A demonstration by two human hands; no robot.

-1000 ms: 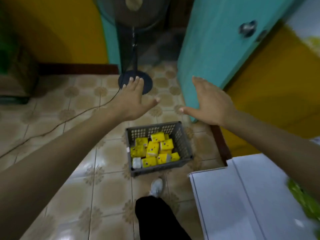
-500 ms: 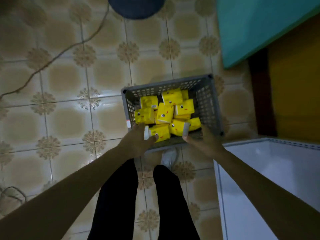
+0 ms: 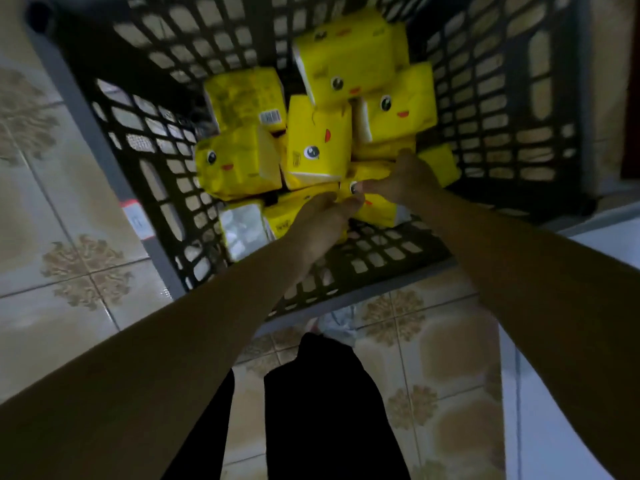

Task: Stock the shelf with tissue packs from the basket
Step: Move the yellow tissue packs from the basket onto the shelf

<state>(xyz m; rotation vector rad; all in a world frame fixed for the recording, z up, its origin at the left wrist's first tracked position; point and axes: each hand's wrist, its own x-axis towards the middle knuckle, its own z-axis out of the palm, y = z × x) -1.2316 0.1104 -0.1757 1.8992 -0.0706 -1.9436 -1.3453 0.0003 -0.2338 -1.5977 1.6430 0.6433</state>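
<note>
Reaching into basket (image 3: 502,116), left hand (image 3: 320,221) and right hand (image 3: 407,178) curled on tissue packs (image 3: 379,211).

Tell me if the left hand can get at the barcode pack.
Probably yes: the barcode pack lies uncovered on the pile, and the left hand is inside the open basket.

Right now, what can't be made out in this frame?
Head view: whether the left hand or right hand grips the pack between them; their own backs hide the fingers.
Pack count: lower ones lie buried under upper ones.
Far rim of the basket: cut off by the top edge.
The white surface: cut off by the right edge.
</note>
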